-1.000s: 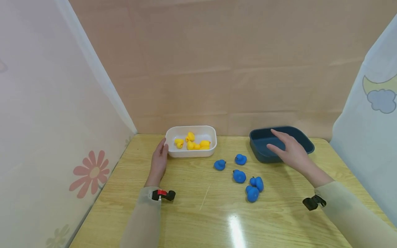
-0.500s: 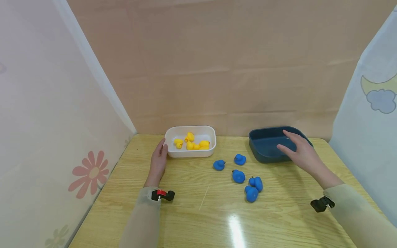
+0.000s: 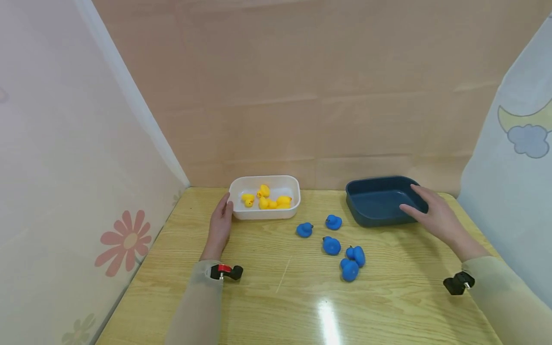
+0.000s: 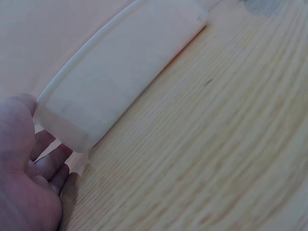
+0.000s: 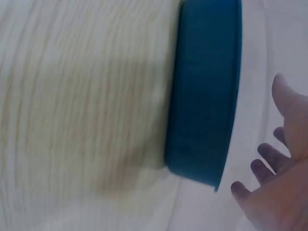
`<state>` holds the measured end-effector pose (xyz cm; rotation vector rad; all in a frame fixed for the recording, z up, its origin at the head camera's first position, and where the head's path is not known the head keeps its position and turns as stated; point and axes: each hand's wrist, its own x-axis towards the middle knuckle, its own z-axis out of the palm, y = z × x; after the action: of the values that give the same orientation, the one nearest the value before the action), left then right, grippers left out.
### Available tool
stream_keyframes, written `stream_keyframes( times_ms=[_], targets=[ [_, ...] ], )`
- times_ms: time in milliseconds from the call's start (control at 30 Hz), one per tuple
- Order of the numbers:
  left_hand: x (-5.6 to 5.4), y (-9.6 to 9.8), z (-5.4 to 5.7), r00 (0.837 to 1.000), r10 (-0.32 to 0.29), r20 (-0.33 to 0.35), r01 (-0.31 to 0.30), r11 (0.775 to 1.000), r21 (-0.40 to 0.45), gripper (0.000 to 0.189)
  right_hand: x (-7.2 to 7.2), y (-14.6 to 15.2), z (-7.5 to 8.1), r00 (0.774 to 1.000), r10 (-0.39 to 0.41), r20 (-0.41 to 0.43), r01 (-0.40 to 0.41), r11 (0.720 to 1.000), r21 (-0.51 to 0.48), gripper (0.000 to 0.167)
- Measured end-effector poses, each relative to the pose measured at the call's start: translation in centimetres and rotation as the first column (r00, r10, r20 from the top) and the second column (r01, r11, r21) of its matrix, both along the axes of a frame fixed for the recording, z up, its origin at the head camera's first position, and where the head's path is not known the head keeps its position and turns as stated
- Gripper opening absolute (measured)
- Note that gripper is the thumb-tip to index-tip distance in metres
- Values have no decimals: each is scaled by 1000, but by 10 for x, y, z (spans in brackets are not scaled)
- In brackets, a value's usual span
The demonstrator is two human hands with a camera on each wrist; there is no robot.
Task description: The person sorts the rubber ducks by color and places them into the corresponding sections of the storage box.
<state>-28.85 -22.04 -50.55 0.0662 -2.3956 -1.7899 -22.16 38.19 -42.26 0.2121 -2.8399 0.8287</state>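
Note:
My left hand (image 3: 221, 225) rests against the left end of a white tray (image 3: 266, 215), fingers loosely extended along its side. In the left wrist view the thumb lies by the tray's rim and the fingers (image 4: 57, 161) reach round its end. Several small yellow rubber ducks (image 3: 264, 190) lie inside. Over the right end of a dark blue tray (image 3: 378, 219) hovers my right hand (image 3: 439, 218), thumb and fingers spread and nothing in them. From the right wrist, the hand (image 5: 284, 178) shows apart from the tray's wall (image 5: 204, 91).
Several blue rubber ducks (image 3: 331, 246) lie scattered on the wooden table (image 3: 267, 297) between the arms, two of them side by side. Behind the trays rises a beige backdrop (image 3: 319, 96). Printed cloth walls (image 3: 86, 143) border the left and right sides.
My right hand has moved to the right, from over the middle of the dark blue tray to its right end. The left hand stays at the white tray.

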Motion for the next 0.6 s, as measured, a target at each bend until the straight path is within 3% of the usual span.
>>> stream_keyframes(
  times_ms=[367,600],
  targets=[
    [-2,-1,-2,1000,0,12,-1,1000,13,60,-1,18,-14,1000,-14,15,15,999,-39,98],
    [-1,-1,-2,1000,0,12,0,1000,9,59,0,25,-21,997,-27,76,32,997,-70,106]
  ],
)
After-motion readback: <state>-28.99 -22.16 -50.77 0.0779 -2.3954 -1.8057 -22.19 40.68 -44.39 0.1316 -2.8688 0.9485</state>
